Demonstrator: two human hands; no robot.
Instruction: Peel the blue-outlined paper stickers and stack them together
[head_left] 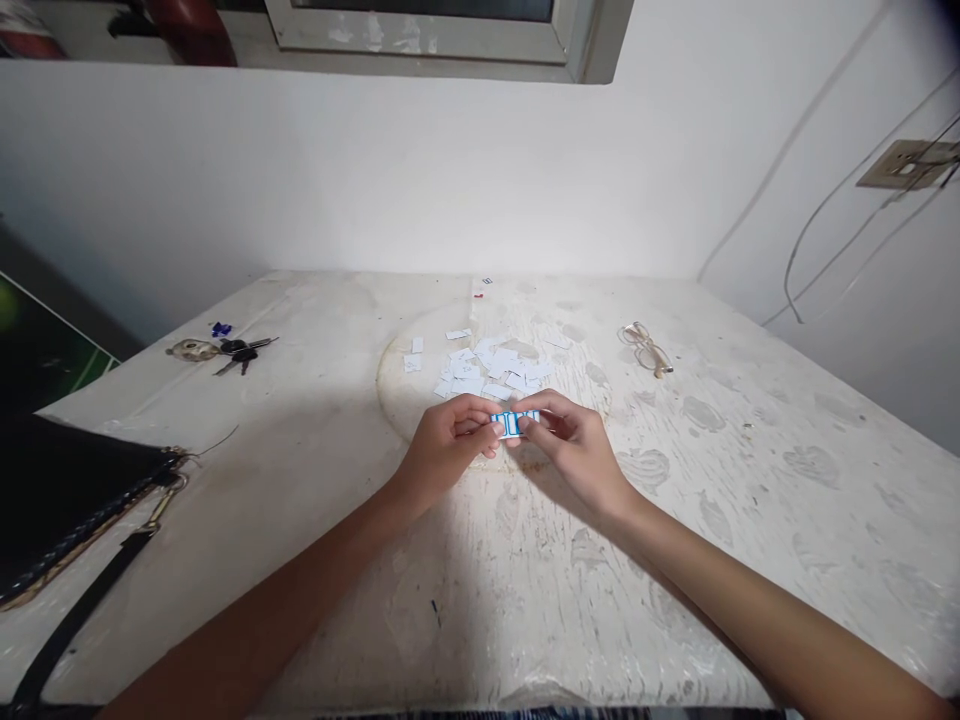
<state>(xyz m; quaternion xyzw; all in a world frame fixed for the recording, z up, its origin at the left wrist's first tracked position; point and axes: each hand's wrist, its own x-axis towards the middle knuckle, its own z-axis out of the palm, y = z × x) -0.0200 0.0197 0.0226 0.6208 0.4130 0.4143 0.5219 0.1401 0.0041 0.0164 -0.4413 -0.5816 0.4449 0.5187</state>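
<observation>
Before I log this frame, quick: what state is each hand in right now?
Left hand: closed, holding the left end of a small blue-and-white piece.
Right hand: closed, holding the right end of the same piece.

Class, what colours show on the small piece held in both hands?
Blue and white: the small piece has blue outlines, seen in the head view.

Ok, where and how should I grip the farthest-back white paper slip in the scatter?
Probably pinch the white paper slip by its left short end, coming in low from the left: it lies flat, long side running across, with tabletop showing beside that end; other slips crowd nearer.
</observation>
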